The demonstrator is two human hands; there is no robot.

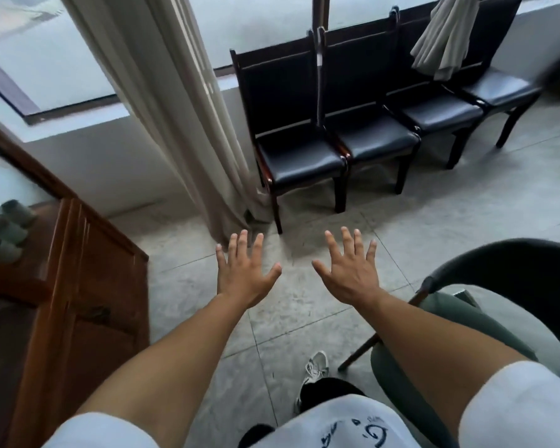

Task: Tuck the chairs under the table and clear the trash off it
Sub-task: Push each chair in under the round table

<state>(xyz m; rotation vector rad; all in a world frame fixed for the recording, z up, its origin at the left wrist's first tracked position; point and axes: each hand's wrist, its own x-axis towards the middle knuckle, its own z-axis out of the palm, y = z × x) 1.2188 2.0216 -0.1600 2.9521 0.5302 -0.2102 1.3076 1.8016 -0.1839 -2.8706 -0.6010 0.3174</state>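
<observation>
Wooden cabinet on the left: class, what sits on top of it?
On the wooden cabinet lie three grey-green cups on their sides. The frame's edge cuts off the rest of its top.

Black chairs [301, 156], 1 o'clock: 4. Green armchair [466, 318], 4 o'clock: 1. Green cups [7, 227], 9 o'clock: 3. Curtains [175, 108]: 2.

Your left hand [244, 276] and right hand [349, 275] were stretched out side by side over the floor [304, 318], fingers [346, 237] spread, touching nothing. Ahead of them a row of chairs [353, 124] stood against the window wall, with a curtain [181, 118] hanging to their left. A cabinet [78, 302] stood at your left, cups [8, 229] on it. An armchair [498, 312] sat at your right, beside your right arm.
</observation>
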